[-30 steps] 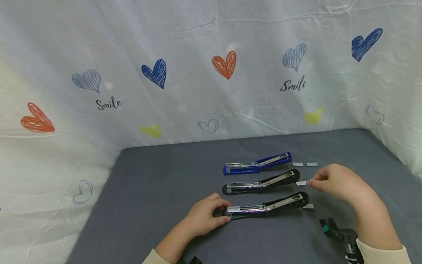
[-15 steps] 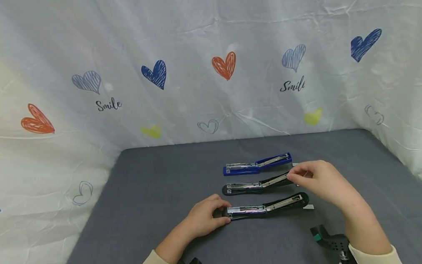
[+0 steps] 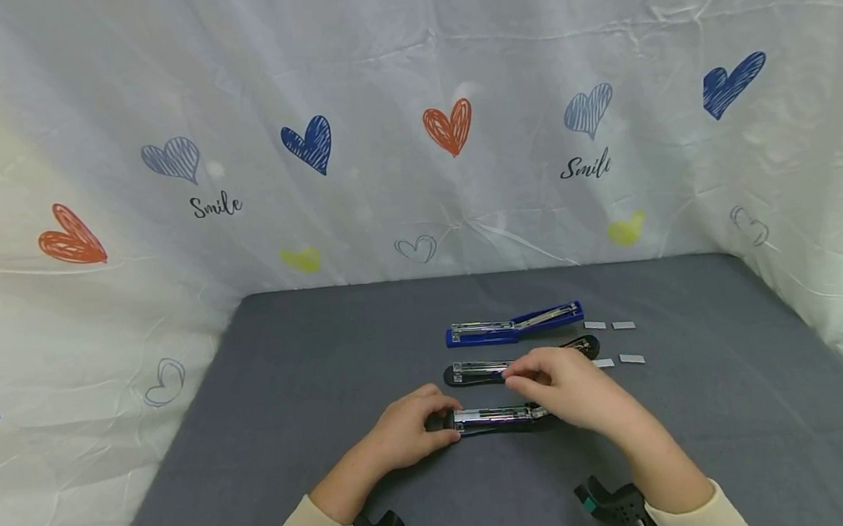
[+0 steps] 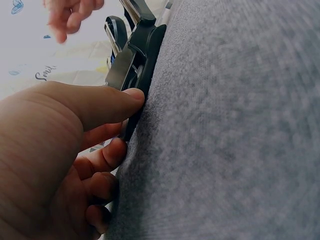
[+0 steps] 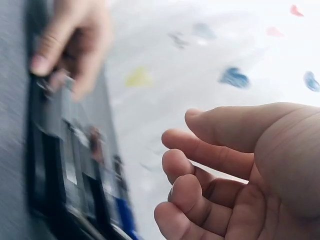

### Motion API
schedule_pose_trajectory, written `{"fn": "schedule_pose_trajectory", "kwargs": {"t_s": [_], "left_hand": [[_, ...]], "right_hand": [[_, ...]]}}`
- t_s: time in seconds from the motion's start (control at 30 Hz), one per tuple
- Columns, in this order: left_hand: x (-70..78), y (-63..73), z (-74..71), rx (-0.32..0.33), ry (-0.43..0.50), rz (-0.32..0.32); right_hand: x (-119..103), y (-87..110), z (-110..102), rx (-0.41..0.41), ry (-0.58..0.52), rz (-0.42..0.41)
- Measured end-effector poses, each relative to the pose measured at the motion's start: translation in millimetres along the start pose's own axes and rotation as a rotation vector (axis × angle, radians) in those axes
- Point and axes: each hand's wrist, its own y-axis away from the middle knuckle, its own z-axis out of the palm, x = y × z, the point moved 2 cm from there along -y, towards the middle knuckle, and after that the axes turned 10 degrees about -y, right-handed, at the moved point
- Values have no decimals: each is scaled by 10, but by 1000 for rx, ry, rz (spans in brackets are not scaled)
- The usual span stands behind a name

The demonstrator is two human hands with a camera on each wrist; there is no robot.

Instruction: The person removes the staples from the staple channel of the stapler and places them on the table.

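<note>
Nearest the wearer lies a black stapler (image 3: 491, 417), folded open, its silver metal channel facing up. The left hand (image 3: 410, 433) grips its left end, thumb on the near side and fingers beyond; the left wrist view shows the thumb (image 4: 112, 102) against its side. Above this stapler's hinge is the right hand (image 3: 563, 384), thumb and index finger brought together in a pinch, the other fingers curled. I cannot tell whether something small sits between these fingertips (image 5: 197, 120). The right hand and forearm hide the stapler's right half.
Behind it lie another opened black stapler (image 3: 476, 370), partly covered by the right hand, and an opened blue stapler (image 3: 484, 334). Small pale staple strips (image 3: 631, 359) lie to their right on the grey tabletop (image 3: 310, 365). A white curtain (image 3: 373, 50) with printed hearts hangs around the table.
The right hand has moved left, from beside the strips to over the front stapler's hinge. Its arm now covers the strip near that stapler's right end. The left hand keeps its grip.
</note>
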Motion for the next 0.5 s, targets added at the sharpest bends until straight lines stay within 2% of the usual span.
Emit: {"fn": "schedule_pose_trajectory", "kwargs": {"t_s": [0.1,0.23,0.37,0.5], "left_hand": [[-5,-2,-2,8,2,7],[-10,-6,3,9,6,13],[-12,-13,10,7,10,12],[-13,-11,6,4,10,5]], "right_hand": [[27,-55,177,-78,9,-40],[73,-96,348,-157,45,-40],[87,-88,451,-177,99,-18],[60,-80,565,-161,160,6]]}}
